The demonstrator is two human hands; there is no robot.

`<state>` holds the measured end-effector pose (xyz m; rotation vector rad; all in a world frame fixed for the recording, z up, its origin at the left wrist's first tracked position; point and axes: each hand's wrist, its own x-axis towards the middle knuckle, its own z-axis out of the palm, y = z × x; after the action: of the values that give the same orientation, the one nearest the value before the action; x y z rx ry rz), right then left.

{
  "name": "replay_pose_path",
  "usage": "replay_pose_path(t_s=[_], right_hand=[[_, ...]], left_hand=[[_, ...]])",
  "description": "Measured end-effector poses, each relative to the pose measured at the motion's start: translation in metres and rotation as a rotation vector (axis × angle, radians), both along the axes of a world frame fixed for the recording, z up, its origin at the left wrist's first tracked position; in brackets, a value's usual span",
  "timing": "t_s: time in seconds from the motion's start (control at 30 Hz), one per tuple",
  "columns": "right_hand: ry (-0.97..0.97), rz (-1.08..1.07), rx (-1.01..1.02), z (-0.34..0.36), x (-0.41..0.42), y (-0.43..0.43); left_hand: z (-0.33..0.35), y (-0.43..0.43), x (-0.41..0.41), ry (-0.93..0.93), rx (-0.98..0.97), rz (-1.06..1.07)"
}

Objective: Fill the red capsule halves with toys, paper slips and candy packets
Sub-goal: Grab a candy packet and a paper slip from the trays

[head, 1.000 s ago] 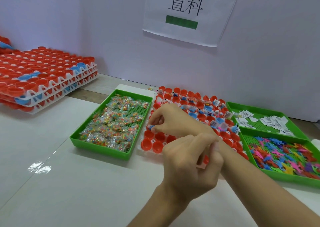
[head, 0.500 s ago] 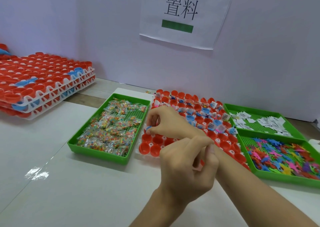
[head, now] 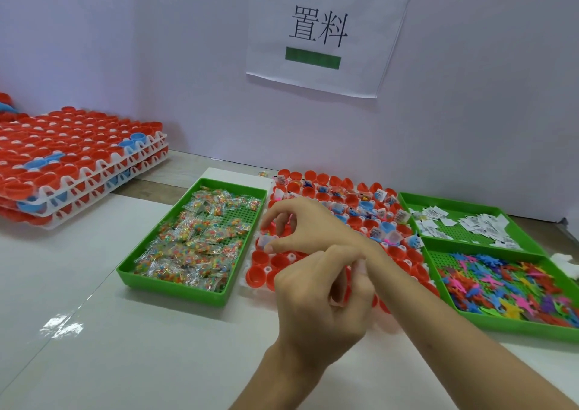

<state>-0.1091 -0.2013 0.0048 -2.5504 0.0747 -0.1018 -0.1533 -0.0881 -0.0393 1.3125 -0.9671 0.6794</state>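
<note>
Head view: three green trays [head: 175, 290]; right hand [head: 308, 227] pinches one packet [head: 268, 241]; left hand [head: 319, 303] curled, hold unclear.

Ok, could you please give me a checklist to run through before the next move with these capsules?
1. Right hand holding a piece: ok, it pinches a small item above the capsule tray's left edge.
2. Empty red halves nearby: ok, several sit at the near left corner.
3. Candy packets stocked: ok, the green tray is well filled.
4. Paper slips and toys stocked: ok, plenty of both on the right.
5. Left hand carrying spares: cannot tell, curled fingers hide its palm.
</note>
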Motion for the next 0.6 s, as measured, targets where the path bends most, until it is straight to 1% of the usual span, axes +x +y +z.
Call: replay_pose_path(t_s=[0.1,0.17,0.27,0.33,0.37,0.43,0.47,0.53,0.6], right_hand=[[-0.075,-0.050,0.031,0.004,-0.019,-0.007],[-0.174,-0.120,-0.018,0.001,-0.028,-0.015],[-0.356,-0.354,-0.060,-0.002,-0.044,-0.051],[-0.436,-0.511,-0.070,0.002,-0.060,-0.086],[-0.438,-0.578,-0.071,0.005,-0.068,-0.103],[-0.375,-0.723,-0.107,0.007,-0.082,-0.142],[-0.312,-0.801,-0.140,0.006,-0.090,-0.161],[-0.140,-0.954,-0.237,0.002,-0.108,-0.195],[0.077,-1.065,-0.321,-0.004,-0.125,-0.217]], left_hand=[[0.003,0.003,0.012,0.055,0.027,0.052],[0.006,0.007,0.027,0.149,0.050,0.073],[0.010,0.017,0.055,0.318,0.076,0.141],[0.010,0.024,0.073,0.413,0.158,0.204],[0.008,0.030,0.083,0.459,0.219,0.250],[0.000,0.042,0.103,0.567,0.375,0.382],[-0.005,0.050,0.112,0.626,0.469,0.457],[-0.010,0.063,0.122,0.716,0.665,0.572],[-0.010,0.066,0.122,0.740,0.788,0.621]])
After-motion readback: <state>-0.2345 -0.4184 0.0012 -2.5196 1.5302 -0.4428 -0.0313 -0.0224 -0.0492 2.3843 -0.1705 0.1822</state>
